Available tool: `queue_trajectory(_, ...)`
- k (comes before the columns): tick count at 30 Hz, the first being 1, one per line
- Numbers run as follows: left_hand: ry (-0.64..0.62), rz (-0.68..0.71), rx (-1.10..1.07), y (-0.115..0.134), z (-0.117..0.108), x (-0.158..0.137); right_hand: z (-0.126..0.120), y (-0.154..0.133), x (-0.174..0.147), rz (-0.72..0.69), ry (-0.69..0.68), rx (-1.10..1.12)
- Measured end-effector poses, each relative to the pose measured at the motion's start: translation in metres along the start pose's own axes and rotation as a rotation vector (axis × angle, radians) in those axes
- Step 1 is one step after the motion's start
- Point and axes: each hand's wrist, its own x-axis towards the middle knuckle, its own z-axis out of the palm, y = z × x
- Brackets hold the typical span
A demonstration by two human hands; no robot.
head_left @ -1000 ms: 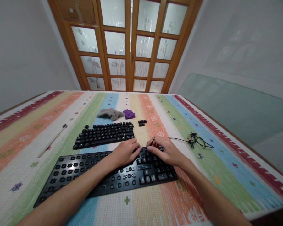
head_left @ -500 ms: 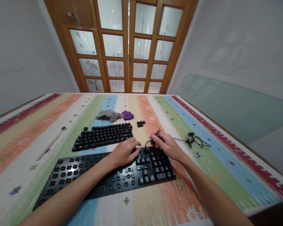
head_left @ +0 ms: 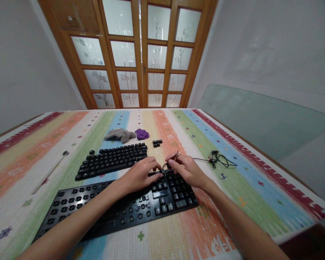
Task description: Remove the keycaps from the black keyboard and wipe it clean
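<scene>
A black keyboard lies across the near table; its left part is stripped of keycaps, while the right side still carries them. My left hand rests over its upper middle, thumb and index finger closed together at the top row; what lies between them is hidden. My right hand is pinched around a small, thin brownish tool just above the keyboard's back right edge. I cannot make out the tool's kind. Beside its fingertips a thin dark loop curves down to the keyboard. Removed keycaps stand in rows behind the keyboard.
Several keycaps sit in a small cluster farther back, and a lone keycap is at left. Grey cloth and purple cloth lie behind. A long-handled brush is at left, a tangled cable at right.
My left thumb and index finger have drawn together at the keyboard's top row. My right hand has tilted, hiding more of the tool. The whole view has shifted slightly.
</scene>
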Motion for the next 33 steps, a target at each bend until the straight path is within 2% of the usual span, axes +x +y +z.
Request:
queue_trajectory(8,-0.004,0.079,-0.018,-0.001,-0.013,0.011,0.002,0.003,0.001,-0.016,0.028,-0.071)
queue_trajectory(11,0.045,0.082,-0.029,-0.008,-0.02,0.02,0.002,0.004,0.002,-0.008,0.046,-0.078)
queue_trajectory(14,0.109,0.078,0.05,-0.022,-0.022,0.036,0.002,0.003,0.002,-0.02,0.066,-0.09)
queue_trajectory(17,0.105,0.075,0.173,-0.038,-0.017,0.056,0.001,0.001,0.002,-0.022,0.087,-0.105)
queue_trajectory(19,0.056,0.054,0.3,-0.048,-0.011,0.069,0.0,0.0,0.002,-0.019,0.094,-0.112)
queue_trajectory(24,0.03,-0.014,0.39,-0.067,0.008,0.096,0.0,-0.005,0.002,-0.009,0.084,-0.11)
queue_trajectory(33,-0.01,-0.096,0.457,-0.073,0.018,0.107,0.001,-0.011,0.001,-0.027,0.042,-0.087)
